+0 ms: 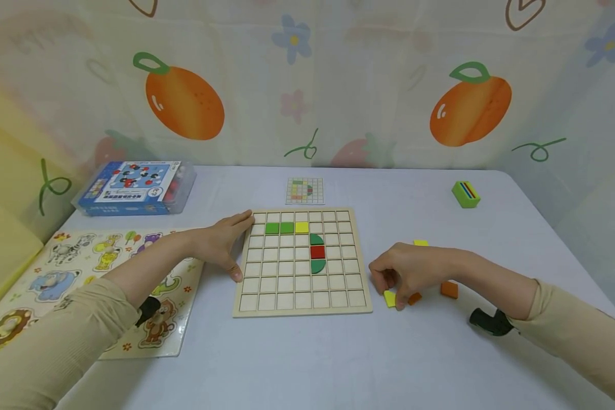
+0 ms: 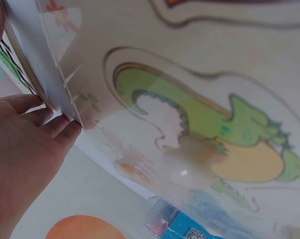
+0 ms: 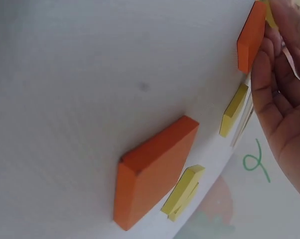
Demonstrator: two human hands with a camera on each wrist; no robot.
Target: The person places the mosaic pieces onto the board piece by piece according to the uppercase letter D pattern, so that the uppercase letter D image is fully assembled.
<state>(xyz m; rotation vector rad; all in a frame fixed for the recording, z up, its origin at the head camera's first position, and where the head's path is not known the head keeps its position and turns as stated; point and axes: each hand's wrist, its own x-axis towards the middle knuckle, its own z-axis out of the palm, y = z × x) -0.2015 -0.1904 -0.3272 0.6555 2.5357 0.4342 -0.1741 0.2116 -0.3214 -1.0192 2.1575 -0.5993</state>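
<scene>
A wooden grid board [image 1: 285, 285] lies in the middle of the table. Set in its cells are two green squares [image 1: 279, 228], a yellow square [image 1: 301, 228], a red square [image 1: 317, 252] and two green half-circles [image 1: 318, 266]. My left hand [image 1: 220, 242] rests along the board's left edge, thumb and fingers spread. To the right of the board, my right hand [image 1: 407, 270] pinches a yellow block [image 1: 390, 298] between thumb and fingers, low at the tabletop. Beside that hand lie orange blocks [image 1: 449, 290] and yellow blocks [image 3: 182, 194], partly hidden by it in the head view.
Behind the board lies a small grid card [image 1: 304, 191] with a coloured pattern. An animal puzzle board [image 1: 87, 307] lies under the left forearm, with a blue boxed set [image 1: 133, 188] behind it. At the back right stands a small green block with coloured stripes [image 1: 465, 195].
</scene>
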